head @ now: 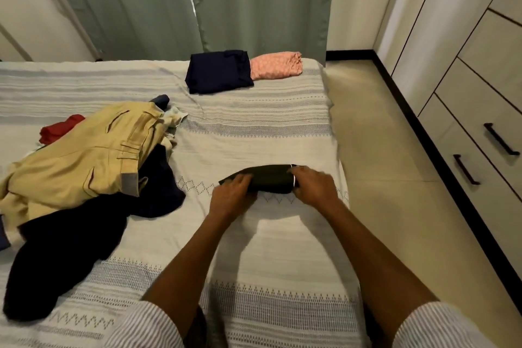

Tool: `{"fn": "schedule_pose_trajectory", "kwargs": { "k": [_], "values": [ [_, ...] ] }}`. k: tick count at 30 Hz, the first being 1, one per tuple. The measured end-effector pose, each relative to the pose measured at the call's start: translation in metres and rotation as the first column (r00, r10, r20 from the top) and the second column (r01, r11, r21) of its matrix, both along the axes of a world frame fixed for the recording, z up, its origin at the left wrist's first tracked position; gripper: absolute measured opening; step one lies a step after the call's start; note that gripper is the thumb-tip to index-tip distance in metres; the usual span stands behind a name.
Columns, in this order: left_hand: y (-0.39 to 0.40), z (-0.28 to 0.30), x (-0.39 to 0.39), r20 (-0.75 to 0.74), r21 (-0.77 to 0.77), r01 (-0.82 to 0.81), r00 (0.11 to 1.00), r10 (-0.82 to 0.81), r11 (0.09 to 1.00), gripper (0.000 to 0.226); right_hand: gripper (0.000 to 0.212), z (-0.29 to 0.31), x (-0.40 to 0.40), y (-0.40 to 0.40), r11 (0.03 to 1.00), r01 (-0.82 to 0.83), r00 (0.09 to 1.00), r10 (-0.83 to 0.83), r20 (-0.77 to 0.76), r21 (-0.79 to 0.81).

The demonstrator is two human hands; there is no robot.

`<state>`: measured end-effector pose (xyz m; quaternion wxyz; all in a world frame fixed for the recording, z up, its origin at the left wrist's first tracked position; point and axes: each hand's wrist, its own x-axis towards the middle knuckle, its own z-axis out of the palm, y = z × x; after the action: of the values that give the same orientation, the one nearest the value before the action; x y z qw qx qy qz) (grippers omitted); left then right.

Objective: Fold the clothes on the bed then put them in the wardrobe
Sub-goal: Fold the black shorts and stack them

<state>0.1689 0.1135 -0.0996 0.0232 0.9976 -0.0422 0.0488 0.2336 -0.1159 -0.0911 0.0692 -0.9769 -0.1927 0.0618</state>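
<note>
A small dark olive garment (271, 178) lies folded into a narrow bundle on the bed (254, 133), near its right edge. My left hand (233, 195) grips the bundle's left end, fingers curled over the cloth. My right hand (313, 186) grips its right end the same way. At the bed's far end lie a folded navy garment (219, 70) and a folded pink garment (275, 65) side by side. A loose heap at the left holds tan trousers (84, 150), a dark navy garment (65, 248) and something red (60, 128).
The white wardrobe (480, 70) with dark drawer handles runs along the right wall, its doors and drawers closed. A strip of tiled floor (375, 135) separates it from the bed. Green curtains (226, 0) hang behind the bed.
</note>
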Motion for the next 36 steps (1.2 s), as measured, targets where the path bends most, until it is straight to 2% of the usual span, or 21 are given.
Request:
{"fn": "schedule_pose_trajectory", "kwargs": {
  "k": [2,4,5,8,11,14,16,18,20,23,25,26,28,29,32,36],
  "values": [
    [0.007,0.032,0.010,0.086,-0.064,-0.037,0.995,0.043,0.997,0.045,0.051,0.030,0.026,-0.002,0.997,-0.079,0.992,0.081,-0.102,0.022],
    [0.016,0.047,0.050,0.121,-0.086,-0.013,0.992,0.023,0.996,0.036,0.036,0.050,0.077,-0.002,0.988,-0.137,0.932,0.154,-0.329,0.073],
    [0.025,0.042,0.112,0.135,-0.063,0.004,0.991,0.005,0.998,0.035,0.027,0.053,0.142,0.006,0.985,-0.147,0.906,0.169,-0.388,0.087],
    [0.039,0.054,0.210,0.162,-0.053,0.036,0.986,-0.027,0.998,0.033,0.019,0.070,0.249,0.013,0.981,-0.144,0.887,0.185,-0.424,0.128],
    [0.044,0.060,0.310,0.197,-0.084,0.030,0.980,-0.012,0.996,0.033,0.014,0.080,0.354,0.020,0.986,-0.117,0.935,0.151,-0.321,0.122],
    [0.042,0.066,0.402,0.230,-0.047,-0.039,0.972,0.049,0.998,0.037,0.035,0.091,0.438,0.027,0.996,-0.058,0.995,0.063,-0.081,0.066],
    [0.037,0.071,0.456,0.287,-0.019,-0.083,0.954,0.085,0.996,0.042,0.046,0.095,0.484,0.031,0.996,-0.033,0.991,0.022,0.132,0.082],
    [0.038,0.062,0.501,0.336,0.014,-0.100,0.937,0.089,0.995,0.044,0.054,0.085,0.520,0.036,0.994,-0.057,0.964,0.031,0.263,0.092],
    [0.041,0.040,0.537,0.323,0.066,-0.112,0.943,0.085,0.991,0.050,0.063,0.061,0.548,0.039,0.997,-0.064,0.952,0.051,0.301,0.031],
    [0.045,-0.018,0.558,0.077,0.186,-0.102,0.993,0.089,0.977,0.058,0.077,-0.004,0.556,0.043,0.987,-0.037,0.987,0.060,0.148,-0.155],
    [0.044,-0.067,0.556,-0.088,0.146,-0.128,0.986,0.141,0.981,0.060,0.084,-0.058,0.544,0.047,0.994,-0.001,0.997,0.009,0.071,-0.110],
    [0.041,-0.086,0.552,-0.081,0.080,-0.152,0.984,0.159,0.985,0.063,0.085,-0.079,0.536,0.049,0.999,0.025,0.996,-0.021,0.086,-0.041],
    [0.038,-0.112,0.542,0.044,-0.045,-0.196,0.979,0.198,0.979,0.070,0.082,-0.103,0.525,0.052,0.997,0.051,0.981,-0.060,0.186,0.054],
    [0.037,-0.118,0.540,0.099,-0.078,-0.200,0.973,0.208,0.977,0.072,0.080,-0.105,0.526,0.052,0.996,0.058,0.971,-0.071,0.228,0.064],
    [0.039,-0.123,0.539,0.141,-0.158,-0.176,0.970,0.198,0.972,0.075,0.076,-0.102,0.526,0.052,0.996,0.065,0.948,-0.079,0.308,0.056],
    [0.035,-0.117,0.512,0.147,-0.381,-0.133,0.968,0.202,0.915,0.064,0.074,-0.098,0.505,0.058,0.999,0.031,0.914,-0.039,0.403,0.027]
  ]
}}
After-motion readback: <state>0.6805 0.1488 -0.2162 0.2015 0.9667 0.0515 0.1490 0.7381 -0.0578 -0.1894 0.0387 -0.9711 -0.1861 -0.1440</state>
